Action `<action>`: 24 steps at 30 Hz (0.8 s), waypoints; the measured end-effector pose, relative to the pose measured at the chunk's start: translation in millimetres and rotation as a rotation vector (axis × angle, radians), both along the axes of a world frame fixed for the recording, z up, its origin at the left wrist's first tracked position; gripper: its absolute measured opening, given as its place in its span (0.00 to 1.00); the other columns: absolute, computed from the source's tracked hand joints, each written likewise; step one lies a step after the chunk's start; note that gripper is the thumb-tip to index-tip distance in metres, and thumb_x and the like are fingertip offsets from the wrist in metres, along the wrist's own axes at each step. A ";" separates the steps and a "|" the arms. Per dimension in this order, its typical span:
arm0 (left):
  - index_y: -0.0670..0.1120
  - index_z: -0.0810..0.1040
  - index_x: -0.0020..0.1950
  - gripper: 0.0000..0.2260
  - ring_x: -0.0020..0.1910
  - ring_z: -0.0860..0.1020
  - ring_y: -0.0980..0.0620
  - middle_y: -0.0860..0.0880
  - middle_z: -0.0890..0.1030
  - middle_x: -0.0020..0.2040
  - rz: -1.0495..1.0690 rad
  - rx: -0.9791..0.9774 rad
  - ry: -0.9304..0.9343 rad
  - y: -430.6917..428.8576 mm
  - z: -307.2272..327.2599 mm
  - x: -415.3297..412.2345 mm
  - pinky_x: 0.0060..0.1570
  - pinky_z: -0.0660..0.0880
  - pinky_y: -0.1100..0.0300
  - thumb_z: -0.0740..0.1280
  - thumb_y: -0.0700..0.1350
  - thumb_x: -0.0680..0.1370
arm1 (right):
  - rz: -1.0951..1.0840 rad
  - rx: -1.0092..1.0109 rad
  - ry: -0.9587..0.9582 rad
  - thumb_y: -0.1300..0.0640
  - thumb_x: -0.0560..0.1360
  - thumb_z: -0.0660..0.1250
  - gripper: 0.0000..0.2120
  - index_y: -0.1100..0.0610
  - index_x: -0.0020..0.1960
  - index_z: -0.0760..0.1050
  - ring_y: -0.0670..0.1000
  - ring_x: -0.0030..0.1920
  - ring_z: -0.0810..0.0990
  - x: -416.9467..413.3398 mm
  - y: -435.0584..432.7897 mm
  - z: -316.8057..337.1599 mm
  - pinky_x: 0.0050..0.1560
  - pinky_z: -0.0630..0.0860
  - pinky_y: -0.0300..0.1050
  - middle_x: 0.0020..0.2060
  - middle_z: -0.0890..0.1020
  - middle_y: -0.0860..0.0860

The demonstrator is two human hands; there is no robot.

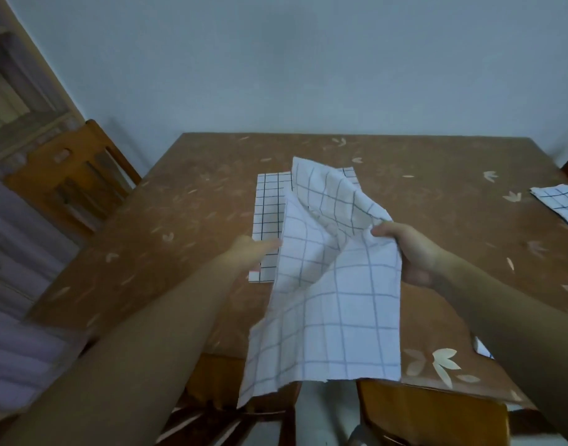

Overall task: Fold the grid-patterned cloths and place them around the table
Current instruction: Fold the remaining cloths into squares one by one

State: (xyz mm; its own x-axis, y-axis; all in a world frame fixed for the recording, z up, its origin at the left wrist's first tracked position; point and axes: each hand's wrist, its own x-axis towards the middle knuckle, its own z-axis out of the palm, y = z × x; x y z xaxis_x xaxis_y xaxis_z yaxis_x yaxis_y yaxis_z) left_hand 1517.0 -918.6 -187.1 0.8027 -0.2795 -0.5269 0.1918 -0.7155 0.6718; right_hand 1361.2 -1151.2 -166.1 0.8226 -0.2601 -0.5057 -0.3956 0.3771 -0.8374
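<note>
Now we're mid-fold, by the look of it: one grid cloth is up in the air over the near edge of the table, bunched and creased, not yet squared off. Right hand has thumb and fingers curled round the cloth's right edge, a firm grip. Left hand reaches in to the left edge, fingers fairly straight, tips meeting the fabric; whether it's actually pinching, I can't tell. The cloth hangs between the two hands, its lower hem dangling past the near edge. Behind it a second cloth lies flat mid-table, partly hidden, and a folded cloth sits at the right edge. Next, I'd say: pull the edges taut, bring the corners together, lay the fold down.
</note>
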 end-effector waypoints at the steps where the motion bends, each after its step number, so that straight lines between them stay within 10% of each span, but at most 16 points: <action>1: 0.41 0.74 0.56 0.26 0.53 0.80 0.45 0.42 0.79 0.60 0.001 0.020 0.095 1.8 -18.4 4.5 0.51 0.78 0.51 0.69 0.62 0.73 | -0.024 0.012 0.021 0.59 0.76 0.58 0.16 0.60 0.61 0.76 0.59 0.49 0.82 2.2 -2.5 -13.5 0.55 0.77 0.53 0.54 0.82 0.59; 5: 0.45 0.78 0.48 0.25 0.39 0.79 0.52 0.49 0.82 0.46 -0.041 0.127 0.364 9.5 -88.0 13.6 0.43 0.73 0.59 0.69 0.68 0.70 | -0.066 0.043 0.152 0.60 0.75 0.56 0.17 0.60 0.60 0.76 0.57 0.42 0.84 11.1 -14.5 -75.1 0.46 0.79 0.50 0.46 0.84 0.58; 10: 0.39 0.78 0.49 0.19 0.44 0.77 0.48 0.45 0.78 0.44 -0.292 0.319 0.113 -8.5 -122.3 21.1 0.41 0.73 0.58 0.70 0.57 0.75 | -0.099 0.009 0.306 0.58 0.76 0.58 0.17 0.60 0.62 0.76 0.59 0.48 0.83 14.9 -25.9 -127.1 0.54 0.77 0.55 0.51 0.83 0.59; 14: 0.46 0.79 0.47 0.03 0.48 0.78 0.47 0.46 0.79 0.44 -0.113 -0.031 0.075 -17.5 -113.2 34.1 0.48 0.73 0.58 0.69 0.45 0.77 | -0.085 -0.037 0.313 0.56 0.77 0.63 0.16 0.61 0.62 0.76 0.62 0.55 0.81 21.8 -36.3 -128.4 0.57 0.76 0.56 0.54 0.83 0.61; 21: 0.44 0.75 0.47 0.06 0.38 0.69 0.53 0.47 0.72 0.40 0.241 -0.432 -0.261 -39.3 -68.7 72.7 0.36 0.66 0.61 0.62 0.43 0.81 | -0.226 0.032 -0.030 0.58 0.77 0.58 0.14 0.58 0.58 0.78 0.58 0.50 0.83 68.9 -51.7 -74.3 0.52 0.79 0.56 0.51 0.84 0.58; 24: 0.45 0.74 0.49 0.06 0.43 0.73 0.50 0.49 0.75 0.41 0.252 -0.372 -0.260 -39.7 -77.4 86.4 0.43 0.71 0.58 0.61 0.46 0.81 | -0.306 0.003 0.145 0.54 0.76 0.64 0.17 0.58 0.63 0.75 0.57 0.49 0.83 78.1 -59.0 -91.5 0.47 0.79 0.53 0.52 0.84 0.57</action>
